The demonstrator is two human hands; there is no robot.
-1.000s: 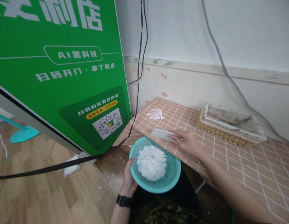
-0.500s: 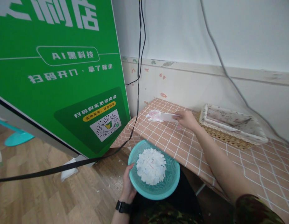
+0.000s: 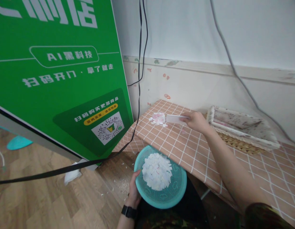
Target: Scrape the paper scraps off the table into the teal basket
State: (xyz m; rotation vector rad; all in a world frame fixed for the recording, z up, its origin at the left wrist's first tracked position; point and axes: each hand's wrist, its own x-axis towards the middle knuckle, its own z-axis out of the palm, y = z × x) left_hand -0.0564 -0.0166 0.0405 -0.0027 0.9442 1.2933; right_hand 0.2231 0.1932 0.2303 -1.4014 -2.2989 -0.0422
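My left hand, thumb over the rim, grips the left side of a turquoise plastic colander. A heap of white paper scraps lies in the colander, which is just below the table's front edge. Over the table, my right hand is closed on the right end of a flat, white, card-like piece. The piece's free end points left at a small pile of white and pink paper scraps, with a narrow gap between them. Some of the right hand's fingers are hidden.
The table has a brown checked cloth. A cloth-lined wicker basket stands right of my right hand. A green sign-covered cabinet rises at left, with a black strap crossing in front. Scraps litter the wooden floor.
My right hand and the white piece have shifted slightly right, away from the pile on the table. The colander is still in my left hand. The view has moved a little.
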